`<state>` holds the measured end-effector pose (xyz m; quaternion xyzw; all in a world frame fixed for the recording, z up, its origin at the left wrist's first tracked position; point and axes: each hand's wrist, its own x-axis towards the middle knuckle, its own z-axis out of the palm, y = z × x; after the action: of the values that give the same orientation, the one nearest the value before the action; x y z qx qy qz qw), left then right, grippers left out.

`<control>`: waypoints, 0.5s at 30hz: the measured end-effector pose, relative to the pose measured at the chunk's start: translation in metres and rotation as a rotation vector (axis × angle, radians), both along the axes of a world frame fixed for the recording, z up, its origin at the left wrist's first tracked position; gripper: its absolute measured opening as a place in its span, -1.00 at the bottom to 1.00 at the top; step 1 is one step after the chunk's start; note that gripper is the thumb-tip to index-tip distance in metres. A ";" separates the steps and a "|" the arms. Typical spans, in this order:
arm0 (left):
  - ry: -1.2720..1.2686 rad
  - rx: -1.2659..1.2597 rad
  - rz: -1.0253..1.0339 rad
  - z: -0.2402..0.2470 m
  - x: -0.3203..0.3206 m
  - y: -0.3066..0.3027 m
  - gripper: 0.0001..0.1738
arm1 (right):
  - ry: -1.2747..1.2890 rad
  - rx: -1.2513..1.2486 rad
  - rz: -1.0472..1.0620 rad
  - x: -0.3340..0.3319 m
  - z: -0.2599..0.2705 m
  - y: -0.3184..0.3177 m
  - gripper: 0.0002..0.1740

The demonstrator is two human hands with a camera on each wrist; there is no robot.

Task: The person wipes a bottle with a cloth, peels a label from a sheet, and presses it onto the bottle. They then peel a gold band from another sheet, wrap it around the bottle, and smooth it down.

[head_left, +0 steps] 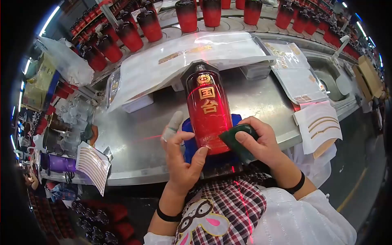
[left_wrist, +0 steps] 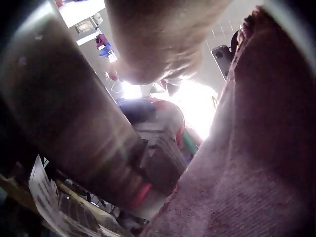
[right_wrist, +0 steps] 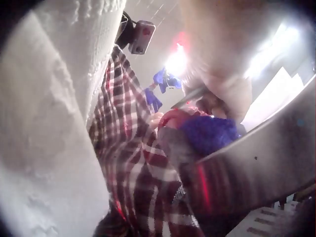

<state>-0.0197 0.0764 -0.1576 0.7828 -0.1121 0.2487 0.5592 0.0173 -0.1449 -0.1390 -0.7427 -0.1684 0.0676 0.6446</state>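
A red bottle [head_left: 207, 108] with gold characters and a dark top lies on a blue cloth [head_left: 190, 141] at the bench's front edge, its base toward the person. My right hand [head_left: 263, 145] grips a dark green pad [head_left: 241, 143], whose edge meets the bottle's lower right side. At the lower left of the bottle is my left hand [head_left: 179, 159], thumb and forefinger at the glass and the other fingers raised. Pale covers wrap some of its fingertips. In the right wrist view the blue cloth [right_wrist: 210, 134] shows beside the bottle's red end [right_wrist: 175, 118].
White sheeting [head_left: 159, 67] with gold stickers spans low trays behind the bottle. Strips of gold labels hang at the right [head_left: 320, 124] and left [head_left: 93, 165] bench edges. Red-and-black bottles [head_left: 187, 16] line a conveyor at the back. A sink [head_left: 326, 79] is at far right.
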 end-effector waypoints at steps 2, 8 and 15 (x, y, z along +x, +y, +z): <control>0.005 0.028 0.008 0.003 0.000 0.000 -0.68 | -0.021 -0.008 0.004 0.000 -0.002 -0.002 -0.72; 0.018 0.195 0.007 0.015 -0.003 -0.004 -0.77 | -0.050 0.107 -0.047 -0.004 0.002 -0.007 -0.77; -0.198 0.412 0.006 0.050 -0.014 -0.035 -0.88 | -0.616 -0.120 0.132 -0.008 0.013 -0.025 -0.65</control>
<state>-0.0340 0.0411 -0.1075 0.8527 -0.2125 0.2980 0.3728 0.0094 -0.1698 -0.1256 -0.7524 -0.3992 -0.1087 0.5125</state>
